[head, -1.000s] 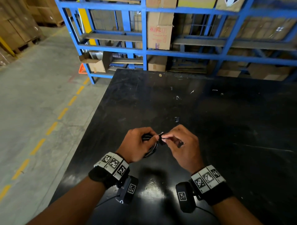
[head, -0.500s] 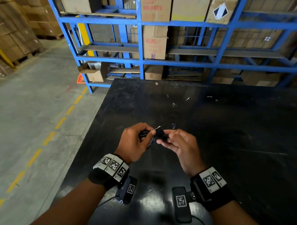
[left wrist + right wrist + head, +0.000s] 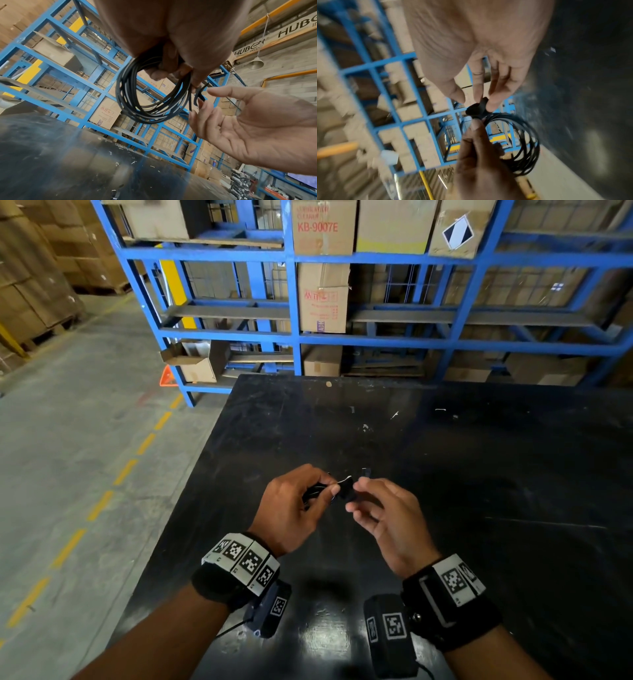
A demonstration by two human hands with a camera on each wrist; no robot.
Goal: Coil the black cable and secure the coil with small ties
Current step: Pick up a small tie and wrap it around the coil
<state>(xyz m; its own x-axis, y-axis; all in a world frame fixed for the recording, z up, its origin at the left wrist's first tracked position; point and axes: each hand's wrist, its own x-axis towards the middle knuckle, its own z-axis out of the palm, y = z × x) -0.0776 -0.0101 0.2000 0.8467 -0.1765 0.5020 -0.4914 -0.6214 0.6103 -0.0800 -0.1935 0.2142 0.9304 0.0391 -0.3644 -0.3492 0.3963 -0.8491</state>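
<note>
The left hand [image 3: 291, 508] grips the coiled black cable [image 3: 150, 117] above the desk [image 3: 479, 474]; the loose right hand [image 3: 390, 518] touches the small tie [image 3: 476, 108].

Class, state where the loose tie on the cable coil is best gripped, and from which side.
Probably the tie's free tail, pinched from the right: the left hand grips the cable coil at the tie's root, leaving only that tail exposed.

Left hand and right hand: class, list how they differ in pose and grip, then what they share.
The left hand curls its fingers round the coiled black cable; the right hand grips nothing, its fingers nearly straight. The left hand pins the tie against the cable; the right hand only touches the tie's loose end with fingertips. Both hover above the black table.
</note>
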